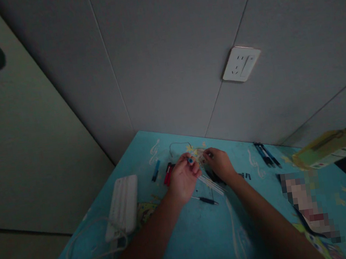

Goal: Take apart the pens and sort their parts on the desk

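Note:
My left hand (182, 181) is palm up with its fingers curled around a small blue pen part (190, 160), whose round end shows. Close beside it, my right hand (220, 163) has thumb and fingers pinched over a pile of small pale pieces (200, 154); whatever it grips is too small to make out. White pen refills (212, 185) lie between the wrists. Nearer me rests a dark pen piece (207, 200) with a thin light tip. Red pen parts (168, 174) and a blue pen barrel (156, 171) lie left of my left hand.
Several dark-blue pens (267, 155) and short black pieces (246, 176) lie to the right. A white power bank (123, 204) with a looping cable (68, 255) sits left. At right are a blurred-out flat object (307, 207) and a yellowish bottle (328, 149). The wall carries a socket (241, 64).

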The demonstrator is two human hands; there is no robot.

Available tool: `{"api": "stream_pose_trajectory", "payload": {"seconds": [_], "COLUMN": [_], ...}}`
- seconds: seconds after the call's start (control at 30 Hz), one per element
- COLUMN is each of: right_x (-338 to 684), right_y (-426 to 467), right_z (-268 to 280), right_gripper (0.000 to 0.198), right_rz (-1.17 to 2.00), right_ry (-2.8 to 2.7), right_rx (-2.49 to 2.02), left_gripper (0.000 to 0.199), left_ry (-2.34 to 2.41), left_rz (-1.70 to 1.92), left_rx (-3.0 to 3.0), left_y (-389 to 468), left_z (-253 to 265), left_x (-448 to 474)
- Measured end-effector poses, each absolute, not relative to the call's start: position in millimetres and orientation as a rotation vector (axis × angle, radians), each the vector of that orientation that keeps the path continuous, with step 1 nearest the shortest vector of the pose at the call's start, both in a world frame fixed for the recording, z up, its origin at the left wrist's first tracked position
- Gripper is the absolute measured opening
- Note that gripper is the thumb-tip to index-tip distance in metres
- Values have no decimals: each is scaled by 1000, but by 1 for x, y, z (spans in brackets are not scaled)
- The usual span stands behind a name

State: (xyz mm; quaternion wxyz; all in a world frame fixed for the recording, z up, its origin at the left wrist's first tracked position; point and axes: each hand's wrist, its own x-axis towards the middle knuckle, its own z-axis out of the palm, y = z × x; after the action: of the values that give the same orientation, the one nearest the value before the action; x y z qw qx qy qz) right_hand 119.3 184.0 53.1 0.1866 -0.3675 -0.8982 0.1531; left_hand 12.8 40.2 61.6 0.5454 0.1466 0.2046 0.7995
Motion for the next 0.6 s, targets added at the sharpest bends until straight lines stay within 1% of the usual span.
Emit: {"api": "stream_pose_trajectory", "payload": {"seconds": [0.07, 0.23, 0.5, 0.6], "right_x": [134, 181, 217, 218], "right_y": [170, 127, 108, 101], "right_z": [59, 60, 61, 66], "right_gripper": [27, 29, 24, 17], "right_rz": [481, 737, 813, 898], "right_ry": [-2453, -2151, -1940, -1857], "right_rx": [-996, -872, -873, -852], "left_gripper": [9, 14, 9, 9], "left_ry": [486, 492, 563, 577], "left_rz": [1890, 1865, 1792, 1753], "left_rx": [351, 374, 436, 445], "left_y": [40, 43, 45, 44], "left_z": [61, 58, 51, 49], "left_x": [13, 18, 29, 33]}}
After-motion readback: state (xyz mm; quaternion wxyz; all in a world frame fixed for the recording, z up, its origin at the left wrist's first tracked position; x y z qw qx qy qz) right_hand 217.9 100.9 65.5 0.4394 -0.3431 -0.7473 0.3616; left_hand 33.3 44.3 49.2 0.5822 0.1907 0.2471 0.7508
